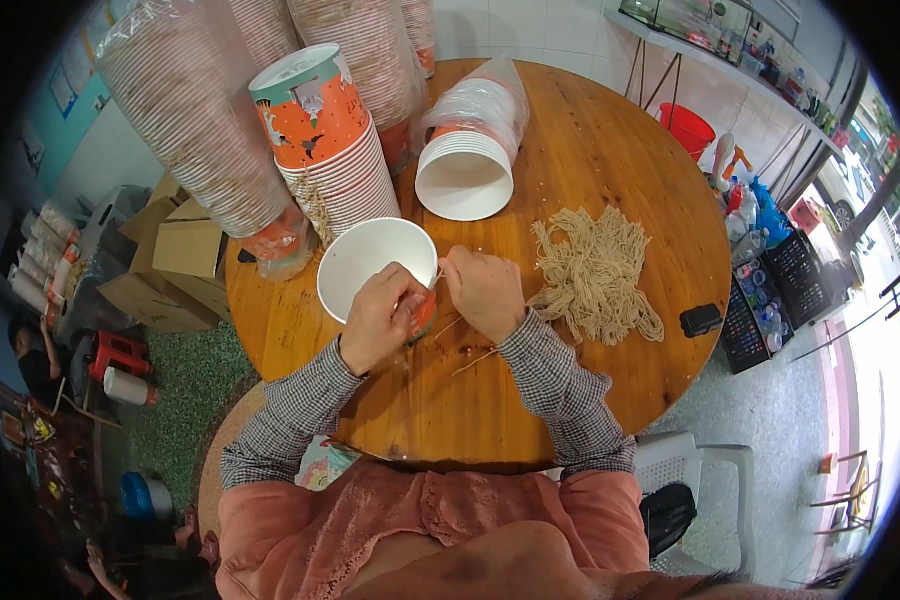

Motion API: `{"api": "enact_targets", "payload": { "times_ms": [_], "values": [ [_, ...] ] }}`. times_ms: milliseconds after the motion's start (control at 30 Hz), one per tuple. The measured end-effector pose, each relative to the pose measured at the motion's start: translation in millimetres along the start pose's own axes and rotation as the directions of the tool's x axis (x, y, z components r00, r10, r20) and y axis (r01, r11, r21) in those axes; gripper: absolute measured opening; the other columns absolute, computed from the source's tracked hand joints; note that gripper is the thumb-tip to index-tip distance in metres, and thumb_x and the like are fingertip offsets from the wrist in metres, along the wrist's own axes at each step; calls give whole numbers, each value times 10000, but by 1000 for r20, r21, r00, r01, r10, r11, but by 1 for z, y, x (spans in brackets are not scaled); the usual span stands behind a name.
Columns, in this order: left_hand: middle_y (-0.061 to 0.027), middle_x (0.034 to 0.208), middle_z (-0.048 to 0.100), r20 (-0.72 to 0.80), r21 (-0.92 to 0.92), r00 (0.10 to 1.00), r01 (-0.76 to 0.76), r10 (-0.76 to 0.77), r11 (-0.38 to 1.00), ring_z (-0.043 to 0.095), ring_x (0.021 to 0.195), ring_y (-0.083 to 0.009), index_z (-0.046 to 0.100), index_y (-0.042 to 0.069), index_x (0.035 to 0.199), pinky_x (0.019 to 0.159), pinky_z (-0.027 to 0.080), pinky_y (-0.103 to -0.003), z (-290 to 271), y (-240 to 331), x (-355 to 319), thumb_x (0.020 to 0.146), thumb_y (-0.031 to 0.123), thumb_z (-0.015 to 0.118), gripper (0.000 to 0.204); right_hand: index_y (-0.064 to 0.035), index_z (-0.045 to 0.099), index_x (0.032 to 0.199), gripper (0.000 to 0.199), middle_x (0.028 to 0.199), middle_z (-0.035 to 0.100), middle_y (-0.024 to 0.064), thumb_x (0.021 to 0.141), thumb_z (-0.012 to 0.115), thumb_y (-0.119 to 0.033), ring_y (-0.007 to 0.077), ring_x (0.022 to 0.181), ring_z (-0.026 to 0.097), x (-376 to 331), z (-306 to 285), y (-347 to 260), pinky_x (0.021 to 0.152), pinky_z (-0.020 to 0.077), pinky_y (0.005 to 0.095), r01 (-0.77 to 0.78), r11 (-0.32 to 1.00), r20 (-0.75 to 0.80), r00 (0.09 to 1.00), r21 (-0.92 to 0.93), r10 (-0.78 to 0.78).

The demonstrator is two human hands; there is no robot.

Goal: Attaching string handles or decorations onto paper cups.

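My left hand [378, 318] grips the near rim of a white paper bucket [368, 259] with an orange printed outside, tilted on the round wooden table [610, 150]. My right hand [485, 290] sits just right of it, fingers pinched on a thin beige string [448, 325] at the bucket's rim. The string trails over the table below my hands. A loose pile of cut beige strings [596, 273] lies to the right of my right hand.
Nested stacks of paper buckets [335, 165] stand behind, some wrapped in clear plastic [195, 120]. Another stack lies on its side [467, 165]. A small black object [701, 320] rests near the table's right edge. Cardboard boxes [185, 260] are left, a white chair [700, 480] lower right.
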State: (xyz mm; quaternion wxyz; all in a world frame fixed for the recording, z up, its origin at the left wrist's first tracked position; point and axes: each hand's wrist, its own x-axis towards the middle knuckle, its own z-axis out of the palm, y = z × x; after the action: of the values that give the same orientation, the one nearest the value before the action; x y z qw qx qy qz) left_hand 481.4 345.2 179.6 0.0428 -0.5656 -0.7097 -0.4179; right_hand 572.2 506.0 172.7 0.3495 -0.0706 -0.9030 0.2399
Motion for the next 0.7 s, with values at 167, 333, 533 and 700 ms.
{"api": "enact_targets", "payload": {
  "times_ms": [167, 333, 533, 700],
  "values": [
    [-91, 859, 604, -4, 21, 999, 44, -44, 999, 573, 767, -266, 626, 36, 939, 720, 425, -349, -10, 4, 7, 799, 64, 659, 147, -42, 548, 767, 233, 628, 601, 172, 905, 537, -229, 363, 595, 607, 1, -8, -1, 542, 475, 462, -30, 999, 23, 999, 41, 29],
    [-50, 859, 640, -69, 110, 995, -58, 66, 992, 583, 810, -235, 650, 64, 949, 828, 382, -353, -3, 10, 20, 779, 159, 717, 206, -36, 563, 797, 236, 644, 606, 180, 916, 530, -237, 377, 612, 608, -2, -15, -10, 550, 472, 475, -40, 987, 61, 998, 158, 30],
    [-21, 753, 637, -83, 72, 996, 35, -29, 997, 587, 809, -219, 647, 57, 827, 836, 379, -359, 6, 14, 18, 779, 143, 712, 118, -22, 557, 836, 160, 605, 582, 162, 893, 575, -170, 323, 556, 601, -2, -18, -10, 530, 478, 406, -36, 951, 18, 999, 306, 32],
    [-29, 770, 619, -156, 204, 985, -39, 72, 978, 586, 778, -212, 627, 60, 801, 839, 388, -373, 11, 35, 16, 779, 110, 690, 84, -10, 551, 934, 116, 659, 587, 48, 896, 598, -109, 120, 547, 558, 11, -28, -11, 501, 440, 262, -275, 621, 200, 961, 733, 190]
  ]
}}
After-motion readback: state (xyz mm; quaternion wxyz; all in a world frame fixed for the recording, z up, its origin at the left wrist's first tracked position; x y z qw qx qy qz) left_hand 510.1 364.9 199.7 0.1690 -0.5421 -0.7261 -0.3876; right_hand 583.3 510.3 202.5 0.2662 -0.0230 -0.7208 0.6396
